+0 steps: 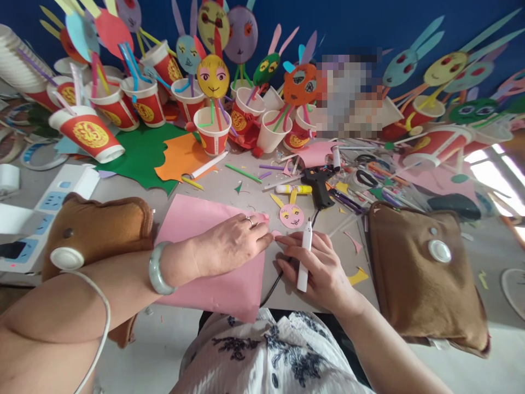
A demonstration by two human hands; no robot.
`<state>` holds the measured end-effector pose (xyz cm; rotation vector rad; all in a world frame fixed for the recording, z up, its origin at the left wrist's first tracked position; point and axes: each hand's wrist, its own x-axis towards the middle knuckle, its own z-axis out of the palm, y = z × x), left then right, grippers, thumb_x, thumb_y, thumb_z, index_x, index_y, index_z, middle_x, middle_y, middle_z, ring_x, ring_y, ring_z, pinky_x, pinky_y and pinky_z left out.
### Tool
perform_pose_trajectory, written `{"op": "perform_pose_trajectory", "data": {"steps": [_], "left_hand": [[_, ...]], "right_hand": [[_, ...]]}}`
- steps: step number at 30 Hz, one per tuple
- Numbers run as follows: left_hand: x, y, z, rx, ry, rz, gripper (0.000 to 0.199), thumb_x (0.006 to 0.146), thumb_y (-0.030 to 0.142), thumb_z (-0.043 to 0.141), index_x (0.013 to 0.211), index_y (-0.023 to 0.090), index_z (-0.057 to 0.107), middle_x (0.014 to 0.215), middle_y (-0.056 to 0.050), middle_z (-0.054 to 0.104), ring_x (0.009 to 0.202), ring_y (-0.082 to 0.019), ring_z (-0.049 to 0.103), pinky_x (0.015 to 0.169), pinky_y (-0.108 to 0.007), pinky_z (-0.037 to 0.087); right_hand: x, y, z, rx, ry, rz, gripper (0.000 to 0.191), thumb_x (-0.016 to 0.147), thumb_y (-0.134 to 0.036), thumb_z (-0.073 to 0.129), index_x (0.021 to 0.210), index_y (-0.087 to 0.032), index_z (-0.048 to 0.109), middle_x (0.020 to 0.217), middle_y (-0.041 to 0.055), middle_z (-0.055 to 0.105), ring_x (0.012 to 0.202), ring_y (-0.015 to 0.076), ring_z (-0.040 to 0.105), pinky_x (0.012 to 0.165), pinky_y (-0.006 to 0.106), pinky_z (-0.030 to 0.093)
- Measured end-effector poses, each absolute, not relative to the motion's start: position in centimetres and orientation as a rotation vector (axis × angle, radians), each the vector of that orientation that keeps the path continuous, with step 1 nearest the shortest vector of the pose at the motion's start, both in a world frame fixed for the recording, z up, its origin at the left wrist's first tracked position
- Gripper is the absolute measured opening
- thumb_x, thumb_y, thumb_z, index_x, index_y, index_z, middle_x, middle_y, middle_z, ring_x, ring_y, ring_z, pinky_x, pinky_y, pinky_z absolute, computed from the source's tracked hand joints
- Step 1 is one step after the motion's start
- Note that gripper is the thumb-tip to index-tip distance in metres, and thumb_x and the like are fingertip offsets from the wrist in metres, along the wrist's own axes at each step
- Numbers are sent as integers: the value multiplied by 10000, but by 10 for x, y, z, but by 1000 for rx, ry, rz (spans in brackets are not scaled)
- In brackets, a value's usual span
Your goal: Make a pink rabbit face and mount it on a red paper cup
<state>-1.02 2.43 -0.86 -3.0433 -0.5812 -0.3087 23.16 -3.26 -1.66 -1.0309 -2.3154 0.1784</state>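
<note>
My left hand point(235, 243), with a ring and a pale green bangle, rests over a pink paper sheet point(192, 219). Its fingers are closed at a small pink paper piece point(277, 234), partly hidden by the fingertips. My right hand point(318, 265) grips a white marker point(304, 257) upright between its fingers, tip upward. The right fingertips also reach the small pink piece. Just beyond both hands lies a pink paper rabbit face point(291, 215) with yellow ears and a drawn face.
Red-and-white paper cups point(212, 131) with paper figures line the back. A black glue gun point(322, 186) lies past my right hand among scraps and pens. Brown plush warmers point(422, 273) flank the workspace. A power strip point(53, 202) sits at left; green paper point(137, 156) lies behind.
</note>
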Motion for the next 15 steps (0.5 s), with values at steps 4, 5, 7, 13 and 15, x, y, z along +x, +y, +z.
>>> {"op": "perform_pose_trajectory", "data": {"steps": [4, 5, 7, 13, 15], "left_hand": [[-10, 24, -8, -3040, -605, -317, 290, 1017, 109, 475, 1271, 104, 615, 1289, -166, 653, 1269, -263, 594, 1067, -418, 503], [-10, 24, -8, -3040, -604, -318, 290, 1017, 108, 472, 1269, 104, 616, 1291, -167, 652, 1260, -262, 598, 1069, -418, 502], [-10, 24, -8, -3041, -592, -329, 290, 1014, 107, 476, 1267, 105, 619, 1286, -163, 654, 1259, -263, 597, 1067, -416, 503], [-10, 25, -11, -3034, -576, -393, 295, 1009, 109, 490, 1274, 104, 618, 1268, -168, 657, 1245, -258, 602, 1044, -409, 506], [-10, 25, -11, -3037, -573, -399, 300, 1008, 109, 487, 1278, 110, 616, 1274, -166, 655, 1242, -251, 602, 1043, -404, 505]], "right_hand": [[231, -32, -17, -1047, -2314, 184, 216, 892, -144, 684, 1053, -243, 580, 1144, 77, 781, 973, 251, 720, 862, 454, 495], [231, -32, -17, -1050, -2315, 187, 212, 891, -142, 683, 1045, -245, 580, 1139, 73, 783, 971, 249, 721, 861, 452, 495], [231, -32, -17, -1049, -2313, 184, 209, 891, -138, 683, 1036, -246, 577, 1132, 71, 785, 968, 248, 722, 857, 451, 495], [232, -32, -18, -1055, -2307, 189, 228, 886, -122, 681, 1038, -257, 577, 1125, 71, 785, 955, 253, 726, 856, 458, 504], [232, -33, -19, -1058, -2304, 189, 229, 884, -120, 680, 1038, -256, 579, 1119, 72, 786, 945, 253, 726, 856, 459, 507]]}}
